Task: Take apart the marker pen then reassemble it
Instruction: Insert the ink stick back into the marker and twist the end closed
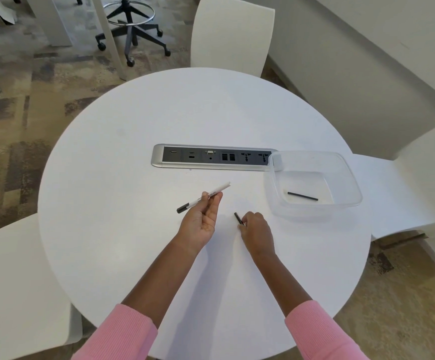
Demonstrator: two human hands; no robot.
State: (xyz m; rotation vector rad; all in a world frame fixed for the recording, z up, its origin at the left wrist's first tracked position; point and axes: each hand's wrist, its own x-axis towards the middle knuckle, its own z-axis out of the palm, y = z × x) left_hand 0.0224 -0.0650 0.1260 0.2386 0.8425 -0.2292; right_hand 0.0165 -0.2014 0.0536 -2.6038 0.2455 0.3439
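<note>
My left hand [203, 221] pinches the white marker barrel [219, 189] between thumb and fingertips above the round white table [133, 165]. The barrel slants, its black end [182, 209] pointing down-left and its white end up-right. My right hand [256, 231] rests low on the table, its fingers curled round a small black marker part [238, 218] that sticks out toward the far side. A thin black rod [302, 196], an inner part of the marker, lies inside a clear plastic container [346, 178] to the right.
A silver and black socket panel [159, 157] is set into the table's middle, partly under the container's corner. White chairs stand at the far side [232, 35], the right [419, 165] and the near left [16, 281]. An office stool base [133, 27] stands on the carpet beyond.
</note>
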